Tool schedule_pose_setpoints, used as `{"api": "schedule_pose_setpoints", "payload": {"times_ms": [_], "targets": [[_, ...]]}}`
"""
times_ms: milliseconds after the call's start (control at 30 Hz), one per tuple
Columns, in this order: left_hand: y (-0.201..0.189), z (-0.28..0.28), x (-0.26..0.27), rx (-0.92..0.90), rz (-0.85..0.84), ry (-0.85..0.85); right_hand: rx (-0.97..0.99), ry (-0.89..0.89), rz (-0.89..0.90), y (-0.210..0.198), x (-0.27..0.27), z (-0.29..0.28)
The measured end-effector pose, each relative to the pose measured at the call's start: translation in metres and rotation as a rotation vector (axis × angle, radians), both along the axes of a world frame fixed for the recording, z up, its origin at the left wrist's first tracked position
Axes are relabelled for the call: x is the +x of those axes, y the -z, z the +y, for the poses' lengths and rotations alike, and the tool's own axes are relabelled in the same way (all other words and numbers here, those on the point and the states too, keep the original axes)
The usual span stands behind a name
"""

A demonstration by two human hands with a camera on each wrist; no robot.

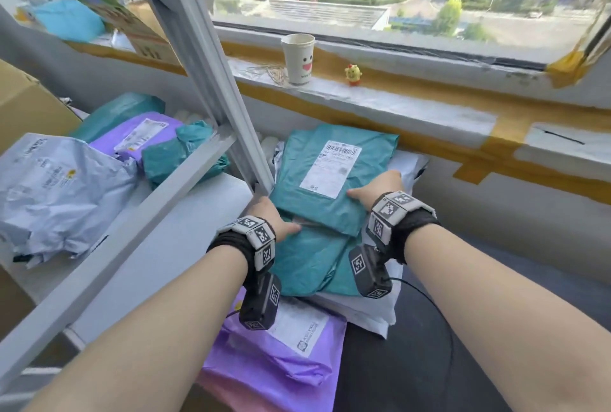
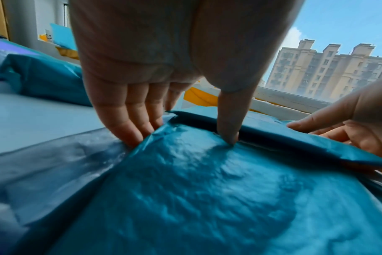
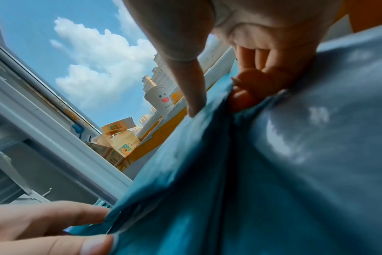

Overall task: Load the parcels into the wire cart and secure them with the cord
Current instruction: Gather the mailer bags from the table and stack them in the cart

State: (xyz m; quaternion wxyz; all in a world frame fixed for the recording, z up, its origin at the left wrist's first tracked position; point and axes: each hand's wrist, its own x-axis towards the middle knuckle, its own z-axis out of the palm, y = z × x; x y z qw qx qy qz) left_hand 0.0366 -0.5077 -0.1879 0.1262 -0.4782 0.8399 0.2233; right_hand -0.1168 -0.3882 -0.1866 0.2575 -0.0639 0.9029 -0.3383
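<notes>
- Both forearms reach forward and down over a stack of parcels beside the window sill; each wrist carries a black strap with coded markers.
- Left hand: at the left edge of the teal parcels, palm down. In the left wrist view the fingers are close together, their tips tucked down beside the left edge of the lower teal parcel. The thumb presses its tip on that parcel's top, right at the near edge of the upper teal parcel.
- Right hand: at the right edge of the upper teal parcel, thumb on top near the white label. In the right wrist view the fingers are curled under the parcel's edge and the thumb presses from above, so the hand pinches the parcel.
- The upper teal parcel lies flat, label up, overlapping the far end of the lower teal parcel. Both rest on white parcels, with a purple parcel nearer the person.
- To the left, behind a grey metal frame, a shelf carries more parcels: pale blue, purple and teal.
- On the sill stand a paper cup with a smiling face and a small yellow figure.
- No wire cart or cord can be made out in any view.
</notes>
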Motion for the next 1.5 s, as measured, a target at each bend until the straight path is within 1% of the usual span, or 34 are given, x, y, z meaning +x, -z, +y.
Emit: {"api": "schedule_pose_setpoints", "payload": {"times_ms": [67, 133, 233, 433, 567, 700, 767, 833, 900, 1000, 1100, 1200, 1300, 1500], "targets": [[0.001, 0.001, 0.0, -0.029, -0.027, -0.022, 0.009, -0.001, 0.013, 0.004, -0.002, 0.0], [0.002, 0.001, -0.001, -0.061, -0.05, -0.025, 0.037, -0.042, 0.024, 0.002, -0.002, 0.004], [0.0, 0.002, 0.0, -0.086, -0.03, -0.021, 0.064, -0.092, 0.049, 0.002, -0.002, 0.012], [-0.014, 0.012, 0.008, -0.049, -0.024, 0.103, 0.081, -0.062, 0.081, -0.007, 0.005, 0.042], [-0.029, 0.021, 0.02, -0.063, 0.073, 0.125, 0.016, 0.021, 0.11, -0.018, 0.014, 0.066], [-0.041, 0.043, 0.033, 0.022, 0.225, 0.1, -0.122, 0.116, 0.173, -0.036, 0.04, 0.101], [-0.05, 0.059, 0.04, 0.035, 0.314, 0.104, -0.182, 0.172, 0.208, -0.046, 0.057, 0.121], [-0.064, 0.078, 0.048, -0.025, 0.324, 0.145, -0.233, 0.23, 0.226, -0.055, 0.074, 0.143], [-0.074, 0.096, 0.056, -0.096, 0.383, 0.191, -0.268, 0.292, 0.248, -0.065, 0.091, 0.166], [-0.086, 0.125, 0.067, -0.082, 0.49, 0.249, -0.299, 0.39, 0.282, -0.074, 0.115, 0.203], [-0.094, 0.154, 0.073, -0.038, 0.571, 0.283, -0.277, 0.492, 0.304, -0.077, 0.136, 0.242], [-0.105, 0.185, 0.074, 0.005, 0.656, 0.292, -0.217, 0.572, 0.289, -0.083, 0.149, 0.283], [-0.118, 0.218, 0.072, -0.034, 0.69, 0.334, -0.15, 0.629, 0.241, -0.09, 0.16, 0.326], [-0.144, 0.292, 0.059, -0.04, 0.755, 0.441, -0.149, 0.784, 0.304, -0.105, 0.18, 0.413]]}}
